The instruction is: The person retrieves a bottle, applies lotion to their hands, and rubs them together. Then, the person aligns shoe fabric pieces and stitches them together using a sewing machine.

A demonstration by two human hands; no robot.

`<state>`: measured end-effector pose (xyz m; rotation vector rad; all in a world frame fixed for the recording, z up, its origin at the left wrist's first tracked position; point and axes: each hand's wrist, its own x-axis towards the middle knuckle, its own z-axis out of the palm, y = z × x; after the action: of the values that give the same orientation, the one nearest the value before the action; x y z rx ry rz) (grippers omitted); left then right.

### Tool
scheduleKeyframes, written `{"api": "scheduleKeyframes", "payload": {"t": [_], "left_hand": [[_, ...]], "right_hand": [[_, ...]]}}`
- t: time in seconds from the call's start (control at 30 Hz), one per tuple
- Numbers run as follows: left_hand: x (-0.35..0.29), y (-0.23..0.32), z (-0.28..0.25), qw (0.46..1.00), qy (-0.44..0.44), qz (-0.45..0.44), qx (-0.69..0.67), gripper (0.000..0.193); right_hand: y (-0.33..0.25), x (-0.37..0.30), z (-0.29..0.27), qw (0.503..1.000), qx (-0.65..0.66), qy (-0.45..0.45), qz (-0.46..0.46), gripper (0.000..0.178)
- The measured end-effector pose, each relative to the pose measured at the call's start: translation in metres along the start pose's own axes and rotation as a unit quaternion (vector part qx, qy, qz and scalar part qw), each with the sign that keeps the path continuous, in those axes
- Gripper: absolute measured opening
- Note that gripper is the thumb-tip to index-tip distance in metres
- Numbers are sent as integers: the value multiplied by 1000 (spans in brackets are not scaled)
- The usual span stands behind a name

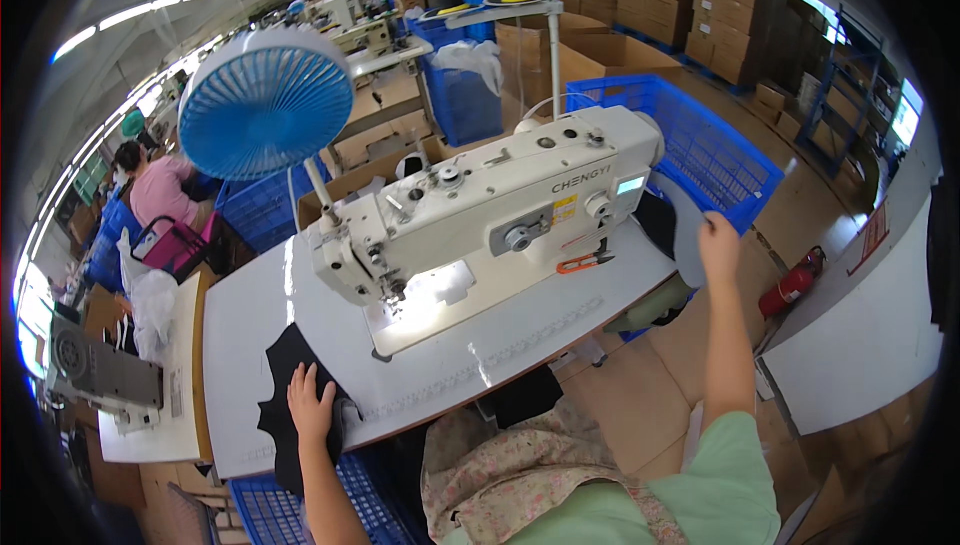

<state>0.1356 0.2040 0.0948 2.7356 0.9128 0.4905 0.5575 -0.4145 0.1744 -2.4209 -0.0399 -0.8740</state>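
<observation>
Left hand (311, 407): lies open, palm down, fingers spread over the black fabric piece; presses against its upper side.
Black fabric piece (281, 420): sits at the left front of the white tabletop (240, 335); shows a jagged left edge; reaches past the near table edge at its lower end.
Right hand (717, 248): grips the edge of the grey panel, fingers curled closed, arm stretched out to the right.
Grey panel (686, 230): hangs at the right end of the table, just beside the machine's right end; shows a curved outline.
Sewing machine (480, 205): stands on the tabletop between both hands; glows brightly at the needle area, well apart from either fabric.
Snips (583, 262): rest on the machine bed, orange-handled, below the round dial.
Fan (265, 110): stands at the machine's left end, blue-faced with white rim.
Blue basket (700, 150): sits behind the machine at right.
Lower crate (262, 507): stands below the near edge, partly hidden by the left forearm.
Co-worker (165, 190): sits at far left, in pink top.
</observation>
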Motion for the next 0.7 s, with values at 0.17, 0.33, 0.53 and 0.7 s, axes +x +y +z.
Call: {"api": "scheduleKeyframes", "payload": {"t": [0.17,0.33,0.53,0.7], "left_hand": [[-2,2,0,1000,9,10,3,58],[-15,17,0,999,1,20,-28,62],[-42,49,-4,996,-24,72,-50,61],[-42,61,-32,989,-119,90,4,62]], "right_hand": [[2,-78,-45,957,276,73,52,24],[-65,-169,-58,970,153,41,-186,23],[-153,-205,-23,873,162,-235,-396,25],[-192,-201,-2,832,178,-381,-361,22]]}}
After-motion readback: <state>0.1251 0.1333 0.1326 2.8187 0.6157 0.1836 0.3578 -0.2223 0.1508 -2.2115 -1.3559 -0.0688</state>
